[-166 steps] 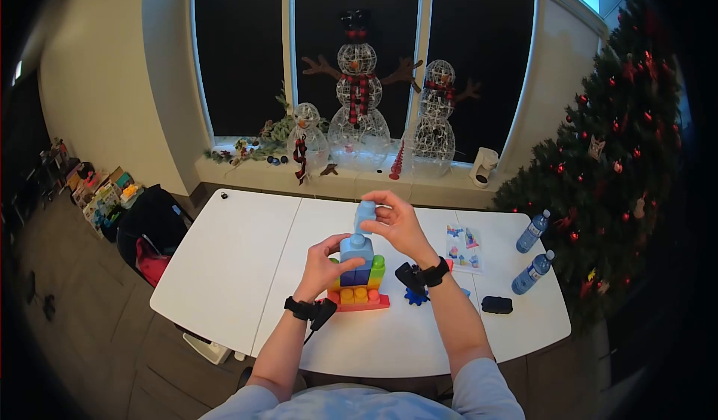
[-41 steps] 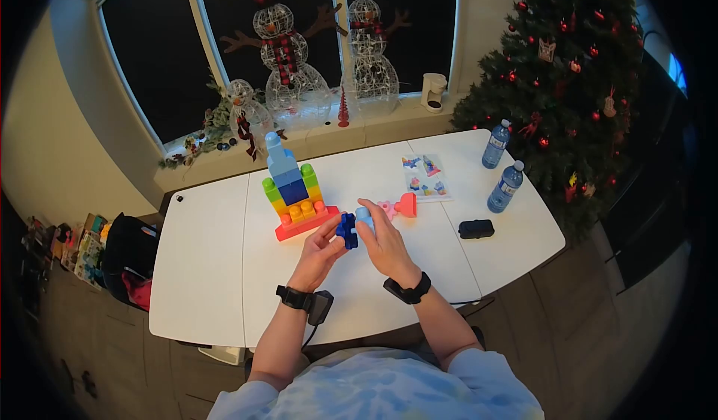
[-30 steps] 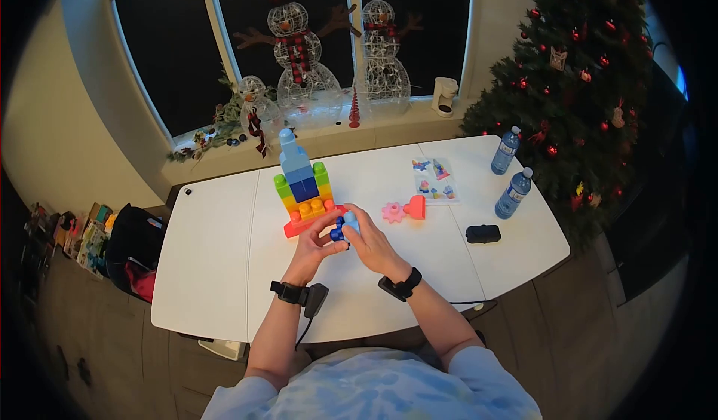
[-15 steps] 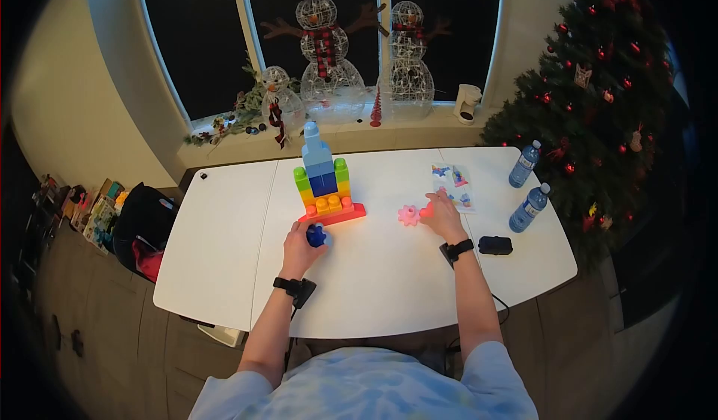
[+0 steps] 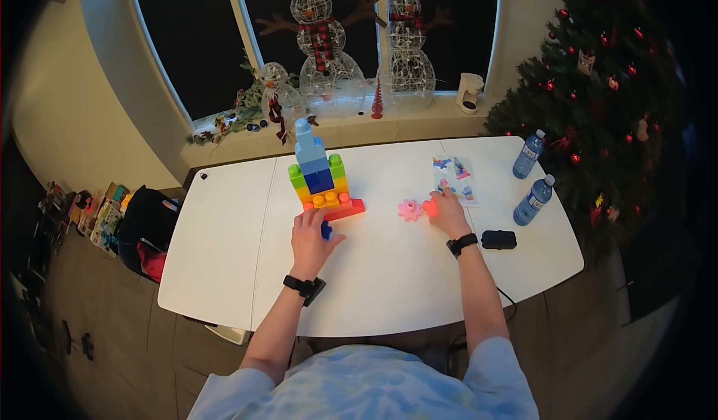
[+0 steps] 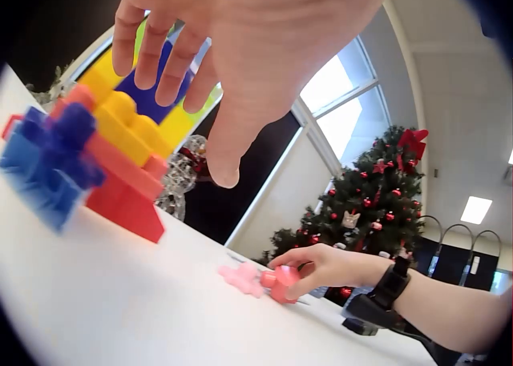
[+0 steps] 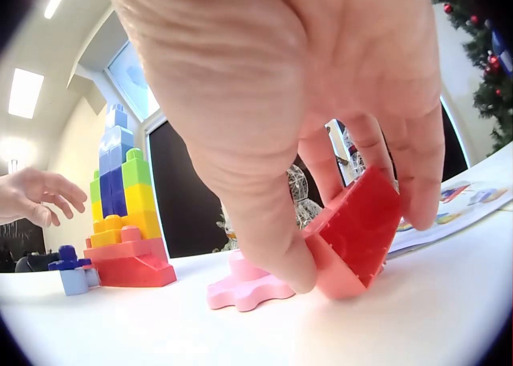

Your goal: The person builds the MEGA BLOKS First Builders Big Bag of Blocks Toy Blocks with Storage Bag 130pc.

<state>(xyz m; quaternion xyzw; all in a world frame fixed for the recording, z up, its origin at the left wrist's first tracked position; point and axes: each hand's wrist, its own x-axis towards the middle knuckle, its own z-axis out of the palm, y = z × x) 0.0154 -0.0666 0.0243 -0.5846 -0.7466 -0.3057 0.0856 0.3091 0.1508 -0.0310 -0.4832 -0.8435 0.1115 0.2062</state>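
My left hand [image 5: 310,246] hovers with spread, loosely bent fingers over a dark blue gear-shaped piece [image 6: 70,138]. That piece sits on a light blue block [image 6: 38,178] on the table, in front of a tower of toy building blocks [image 5: 318,180]. The tower has a red base, orange and yellow blocks above it, green at the sides, and dark and light blue up the middle. Over on the right, my right hand [image 5: 450,215] pinches a coral-red block [image 7: 365,230] between thumb and fingers, tilted so its hollow underside shows. A pink gear-shaped piece [image 7: 250,289] lies beside it.
A picture sheet [image 5: 455,177] lies just behind my right hand. Two water bottles [image 5: 528,154] stand at the table's right end, with a black case [image 5: 499,240] nearer me. Snowman figures [image 5: 329,61] line the window sill.
My hands had the dark blue gear and light blue block together; they have since parted. My left hand set these down by the tower and let go, while my right took the coral-red block.
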